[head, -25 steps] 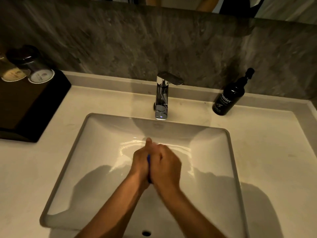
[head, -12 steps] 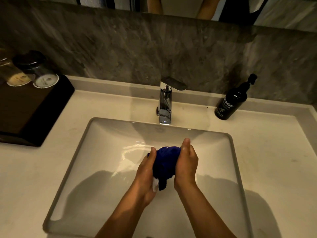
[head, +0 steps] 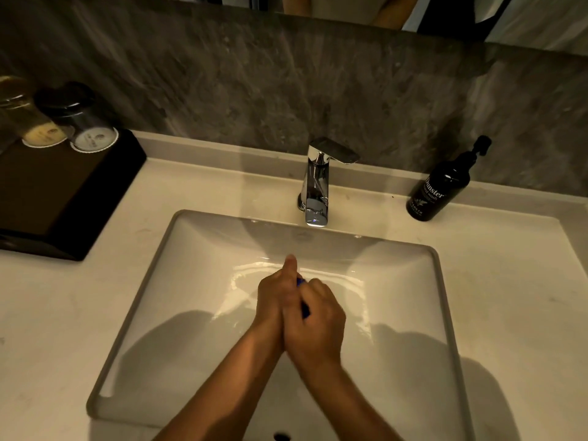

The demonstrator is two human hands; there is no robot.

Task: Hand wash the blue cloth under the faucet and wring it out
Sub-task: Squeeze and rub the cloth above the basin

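Both hands are pressed together over the middle of the white sink (head: pixel 178 313), squeezing the blue cloth (head: pixel 302 297) between them. Only a thin blue sliver of the cloth shows between the palms. My left hand (head: pixel 273 300) holds it from the left, thumb pointing up toward the faucet (head: pixel 316 189). My right hand (head: pixel 318 323) wraps over it from the right with fingers curled. The chrome faucet stands at the back rim, well above the hands; no stream of water is visible.
A black pump bottle of hand wash (head: pixel 442 186) stands on the counter right of the faucet. A dark tray (head: pixel 57 198) with two upturned glasses (head: pixel 86 122) sits at the back left. The drain (head: pixel 281 437) lies at the frame's bottom edge.
Half a second ago the hands were apart with the bunched blue cloth plainly showing between them; now they have closed tight together and the cloth is almost hidden.
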